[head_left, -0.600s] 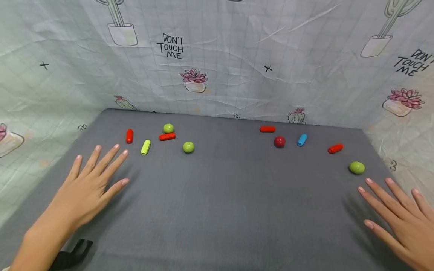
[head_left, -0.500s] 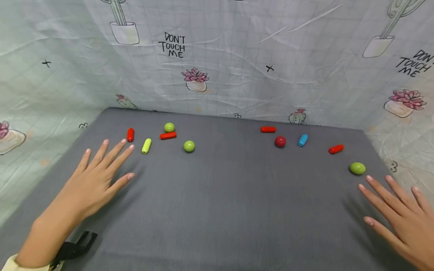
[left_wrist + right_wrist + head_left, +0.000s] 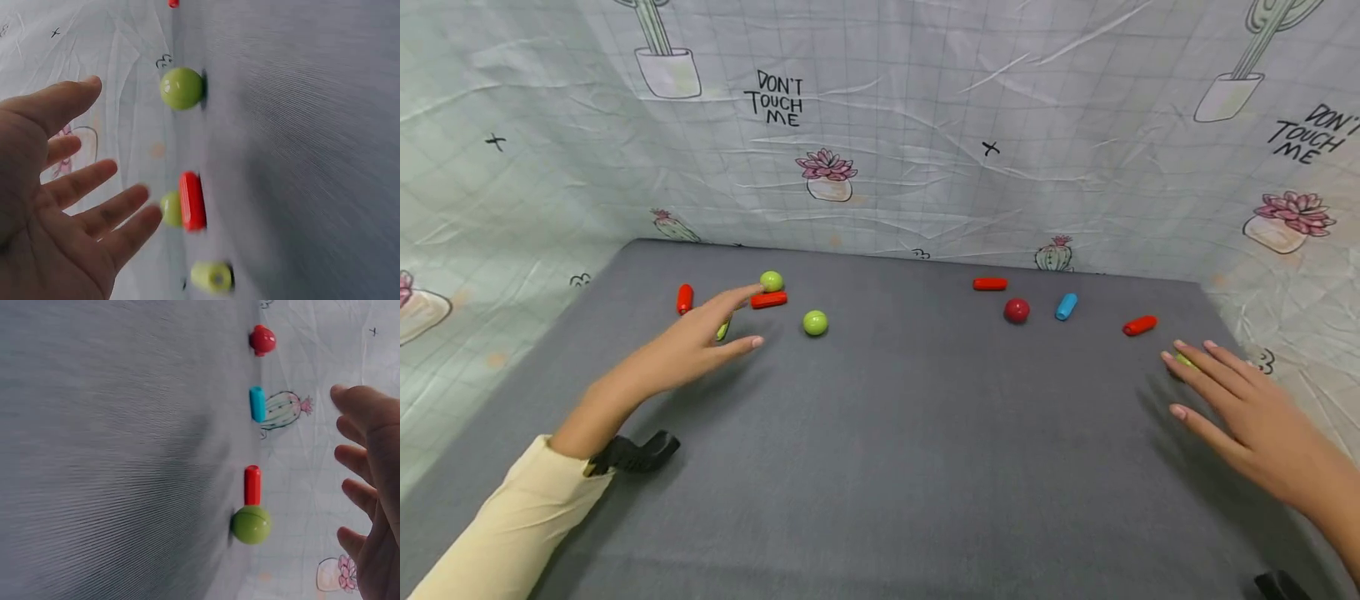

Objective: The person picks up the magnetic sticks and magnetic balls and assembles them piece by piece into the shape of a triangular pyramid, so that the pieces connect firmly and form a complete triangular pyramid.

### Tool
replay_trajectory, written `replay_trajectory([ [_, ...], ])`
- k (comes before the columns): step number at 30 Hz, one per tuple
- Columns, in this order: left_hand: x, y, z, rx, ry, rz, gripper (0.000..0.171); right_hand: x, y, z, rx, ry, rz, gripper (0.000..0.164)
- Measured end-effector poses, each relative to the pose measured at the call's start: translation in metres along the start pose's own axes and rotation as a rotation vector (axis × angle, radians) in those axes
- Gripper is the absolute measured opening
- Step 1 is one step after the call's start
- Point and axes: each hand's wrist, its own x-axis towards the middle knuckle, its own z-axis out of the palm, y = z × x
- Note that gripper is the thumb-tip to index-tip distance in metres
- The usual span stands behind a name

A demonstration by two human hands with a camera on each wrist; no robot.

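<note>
Head view: Grey table (image 3: 880, 433), printed sheet (image 3: 895, 208) standing along its far edge. Left hand (image 3: 681, 346) hovers over the left group, fingers extended, thumb apart, holding nothing. It stands in front of the yellow-green cylinder (image 3: 722, 330), of which only part shows. Its foremost fingertip overlaps the edge of the far green ball (image 3: 771, 280); contact cannot be judged here. Middle red cylinder (image 3: 768, 300) lies just on the near side of that ball; near green ball (image 3: 816, 322) to the right of both; left red cylinder (image 3: 685, 298) at the far left. Right hand (image 3: 1240, 417) also hovers, fingers straight, thumb apart, nothing in it; its fingers cover most of the right green ball (image 3: 1185, 360). Leftward and farther from that ball: right red cylinder (image 3: 1140, 325), blue cylinder (image 3: 1066, 306), red ball (image 3: 1017, 311), far red cylinder (image 3: 990, 284). Pale sleeve (image 3: 520, 525) and black wrist mount (image 3: 640, 452) on the left arm.

Left wrist view: palm bare, fingers spread. Middle red cylinder partly hides far green ball. The yellow-green cylinder shows a hole in its end, unobstructed by the hand.

Right wrist view: right green ball seen whole, clear of the fingers, which are loosely bent; it overlaps the right red cylinder by line of sight, though the head view shows them apart. Red ball covers the middle of the far red cylinder.
</note>
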Motion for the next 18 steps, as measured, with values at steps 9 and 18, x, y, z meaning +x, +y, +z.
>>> replay_trajectory([
  [9, 0.071, -0.006, 0.011, -0.206, -0.234, 0.026, 0.06, 0.041, 0.028, 0.006, 0.052, -0.073, 0.029, 0.035],
  [18, 0.103, -0.006, 0.012, -0.158, -0.318, -0.008, 0.044, 0.084, 0.06, 0.012, 0.077, -0.242, 0.109, 0.037],
])
